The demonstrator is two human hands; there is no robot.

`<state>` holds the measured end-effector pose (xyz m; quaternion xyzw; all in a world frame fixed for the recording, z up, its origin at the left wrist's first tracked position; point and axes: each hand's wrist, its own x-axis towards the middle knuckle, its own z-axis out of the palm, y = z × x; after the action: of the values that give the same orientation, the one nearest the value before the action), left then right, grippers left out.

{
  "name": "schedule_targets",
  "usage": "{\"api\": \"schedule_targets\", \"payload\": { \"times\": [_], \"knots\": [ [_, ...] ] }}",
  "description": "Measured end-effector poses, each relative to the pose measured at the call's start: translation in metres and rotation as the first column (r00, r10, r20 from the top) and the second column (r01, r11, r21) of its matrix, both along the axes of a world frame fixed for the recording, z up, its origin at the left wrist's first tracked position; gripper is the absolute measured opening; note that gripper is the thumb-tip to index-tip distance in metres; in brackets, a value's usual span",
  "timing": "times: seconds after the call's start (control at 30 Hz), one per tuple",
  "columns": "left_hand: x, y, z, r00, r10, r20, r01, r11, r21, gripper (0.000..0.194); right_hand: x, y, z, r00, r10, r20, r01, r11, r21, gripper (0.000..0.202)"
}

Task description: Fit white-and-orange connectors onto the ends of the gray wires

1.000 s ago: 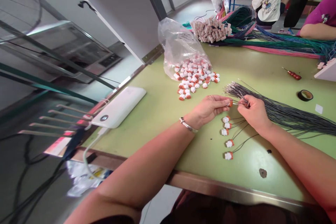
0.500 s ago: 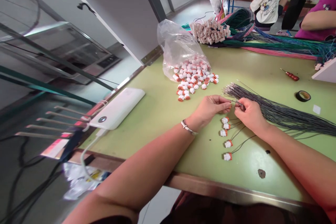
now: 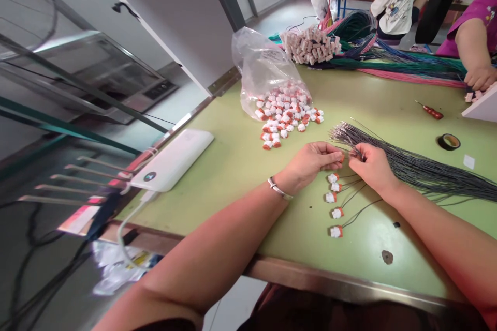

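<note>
White power bank (image 3: 172, 160) with its cable lies at the desk's (image 3: 240, 165) left edge, well apart from the work. Clear plastic bag (image 3: 264, 70) spills loose orange-and-white connectors (image 3: 287, 114) toward the far middle — near the hands, touching neither. Left hand (image 3: 310, 163) pinches one small orange connector (image 3: 340, 155) between thumb and fingertips, near the desk's middle. Right hand (image 3: 370, 165) pinches a grey wire end at the tip of the grey wire bundle (image 3: 419, 168), right beside that connector. Doing it well likely means holding the connector steady and level, feeding one stripped end straight in, keeping neighbouring strands out of the pinch. Five finished connectors (image 3: 334, 201) on thin leads lie in a row just below the hands — leads could snag the right wrist. Further right: red-handled screwdriver (image 3: 430, 110), black tape roll (image 3: 450, 141), both clear of the work. Co-worker's hand (image 3: 480, 77) rests at the far right edge.
</note>
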<state>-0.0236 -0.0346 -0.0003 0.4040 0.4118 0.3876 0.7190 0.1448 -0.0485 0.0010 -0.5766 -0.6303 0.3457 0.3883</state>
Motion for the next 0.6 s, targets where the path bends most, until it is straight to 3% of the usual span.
{"api": "schedule_targets", "payload": {
  "times": [0.2, 0.4, 0.5, 0.6],
  "knots": [
    [0.000, -0.001, -0.002, 1.000, 0.004, 0.015, -0.004, 1.000, 0.005, 0.017, -0.001, 0.000, 0.000, 0.999, 0.026, 0.018, -0.025, 0.999, -0.030, 0.010],
    [0.003, -0.001, -0.002, 0.997, -0.039, -0.063, 0.043, 0.997, 0.061, 0.017, 0.001, 0.001, -0.004, 0.995, 0.081, 0.053, -0.079, 0.996, -0.049, 0.010],
    [-0.002, 0.000, 0.003, 0.968, -0.151, -0.202, 0.177, 0.977, 0.116, 0.016, 0.003, 0.000, -0.002, 0.994, 0.110, -0.006, -0.110, 0.992, -0.069, 0.012],
    [-0.011, 0.000, 0.013, 0.849, -0.279, -0.448, 0.389, 0.904, 0.175, 0.012, 0.007, 0.000, 0.000, 0.989, 0.038, -0.141, -0.048, 0.996, -0.069, 0.021]
  ]
}}
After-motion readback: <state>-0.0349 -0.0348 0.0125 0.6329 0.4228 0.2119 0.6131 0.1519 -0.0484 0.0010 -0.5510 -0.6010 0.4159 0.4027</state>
